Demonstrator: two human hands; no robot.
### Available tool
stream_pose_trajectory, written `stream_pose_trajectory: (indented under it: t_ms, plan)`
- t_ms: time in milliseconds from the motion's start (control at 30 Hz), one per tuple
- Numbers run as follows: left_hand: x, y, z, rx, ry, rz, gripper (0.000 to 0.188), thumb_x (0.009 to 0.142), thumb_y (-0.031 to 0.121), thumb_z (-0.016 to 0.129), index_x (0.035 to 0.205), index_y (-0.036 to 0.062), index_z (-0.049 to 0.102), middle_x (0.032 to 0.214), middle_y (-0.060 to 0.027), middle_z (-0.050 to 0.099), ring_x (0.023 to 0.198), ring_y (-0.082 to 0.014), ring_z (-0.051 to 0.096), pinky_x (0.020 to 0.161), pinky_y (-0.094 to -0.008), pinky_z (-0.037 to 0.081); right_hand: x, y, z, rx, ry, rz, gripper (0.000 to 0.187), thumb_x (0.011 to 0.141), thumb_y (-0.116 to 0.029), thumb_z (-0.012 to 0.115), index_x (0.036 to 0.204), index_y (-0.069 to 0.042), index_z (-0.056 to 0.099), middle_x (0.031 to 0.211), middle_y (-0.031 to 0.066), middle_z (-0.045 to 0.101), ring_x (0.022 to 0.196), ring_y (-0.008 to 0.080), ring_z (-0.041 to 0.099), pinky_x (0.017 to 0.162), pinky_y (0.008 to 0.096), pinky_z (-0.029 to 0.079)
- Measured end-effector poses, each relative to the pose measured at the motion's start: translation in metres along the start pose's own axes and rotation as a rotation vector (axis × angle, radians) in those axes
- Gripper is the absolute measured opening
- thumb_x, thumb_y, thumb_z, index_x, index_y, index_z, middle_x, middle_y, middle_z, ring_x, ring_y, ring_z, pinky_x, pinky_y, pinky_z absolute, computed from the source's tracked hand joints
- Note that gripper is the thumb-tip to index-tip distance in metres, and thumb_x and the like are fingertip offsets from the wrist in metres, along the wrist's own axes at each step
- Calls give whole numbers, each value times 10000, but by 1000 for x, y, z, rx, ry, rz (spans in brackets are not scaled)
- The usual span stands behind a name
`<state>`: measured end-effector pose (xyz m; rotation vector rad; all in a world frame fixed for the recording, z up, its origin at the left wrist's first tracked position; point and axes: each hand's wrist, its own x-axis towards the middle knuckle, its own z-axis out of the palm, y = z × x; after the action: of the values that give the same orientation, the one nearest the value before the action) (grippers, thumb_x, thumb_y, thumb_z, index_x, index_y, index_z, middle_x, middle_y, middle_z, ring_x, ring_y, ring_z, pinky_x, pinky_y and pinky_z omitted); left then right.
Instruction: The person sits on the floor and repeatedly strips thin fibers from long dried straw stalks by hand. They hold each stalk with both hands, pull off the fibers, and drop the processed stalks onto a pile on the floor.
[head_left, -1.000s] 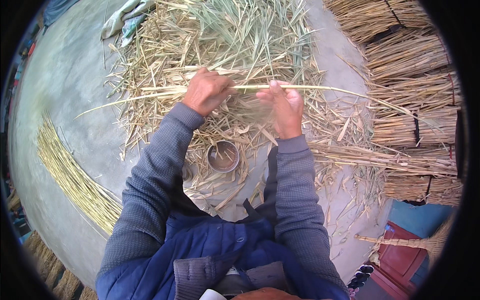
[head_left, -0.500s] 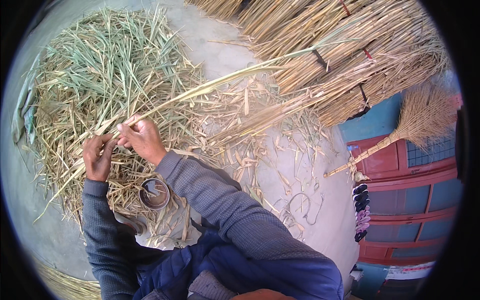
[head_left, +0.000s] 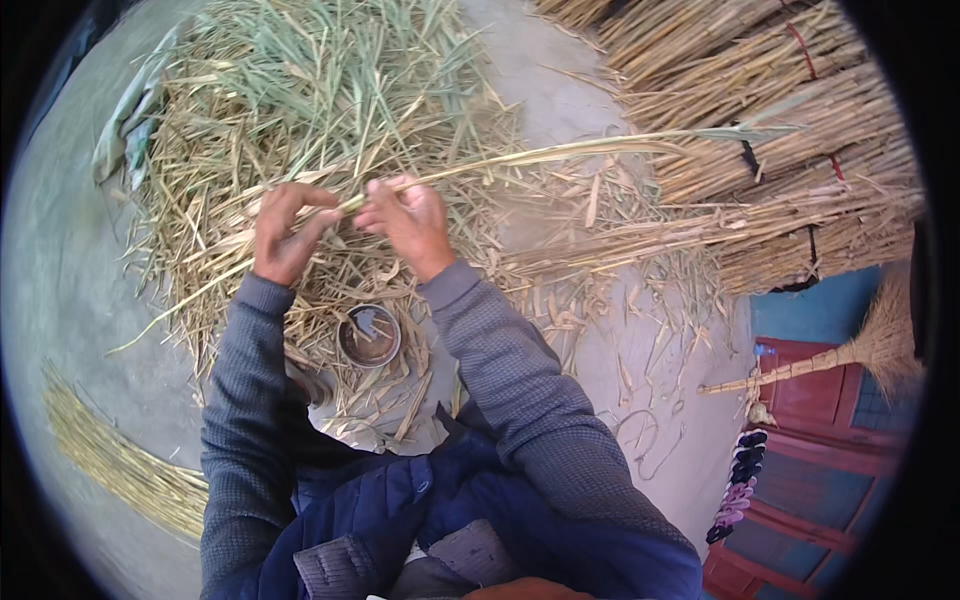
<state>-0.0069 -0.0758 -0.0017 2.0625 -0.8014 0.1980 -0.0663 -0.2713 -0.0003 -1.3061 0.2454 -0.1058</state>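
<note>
A long pale reed stalk (head_left: 520, 158) runs slantwise across my front, its leafy green tip reaching far right over the bundled stalks. My right hand (head_left: 412, 225) pinches it between thumb and fingers near the middle. Just left of that, my left hand (head_left: 288, 232) has its thumb and forefinger closed at the same stalk, and part of the stalk is hidden behind this hand. A thin end (head_left: 165, 312) sticks out at the lower left. Under both hands lies a wide heap of stripped dry and green leaves (head_left: 300, 100).
A round tin (head_left: 369, 336) stands in the litter before me. Tied bundles of reed stalks (head_left: 760, 130) lie at the far right. A twig broom (head_left: 840, 355) is by the red door (head_left: 800, 400), near a row of shoes (head_left: 740, 485). More thin stalks (head_left: 125, 465) lie at the left.
The view has shifted, so the scene sits further right. My hands have moved apart along the stalk, the right one further from the left. The stalk's slant is flatter.
</note>
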Motion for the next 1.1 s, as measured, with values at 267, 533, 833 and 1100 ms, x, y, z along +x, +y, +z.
stream_pose_trajectory:
  t_ms: [267,533,833,1100]
  plan:
    - [-14,-33,-33,-117,-102,-256,192,799,197,817,875,52,717,748,-67,707,688,-187,674,634,-315,518,9,-15,-2,6,88,24,353,977,-305,659,1005,38,579,850,165,694,698,188,713,598,236,564]
    - [-11,-57,-91,-596,477,-496,193,894,125,749,1012,2,659,850,-87,735,775,-115,689,717,-261,561,13,-12,-16,3,140,-7,308,967,-273,679,1011,17,584,854,141,696,700,161,707,601,221,580]
    - [-4,-19,-31,328,-42,147,232,832,283,756,977,110,701,896,-50,679,886,-234,620,783,-358,419,7,3,22,181,-88,-26,310,968,-239,678,1097,18,562,963,153,692,836,198,727,701,258,590]
    - [-11,-43,-75,437,-248,-149,137,786,204,763,832,128,659,700,-39,678,713,-239,656,774,-377,408,14,-19,-14,115,166,109,373,942,-259,713,1067,65,576,927,163,697,802,197,719,672,254,583]
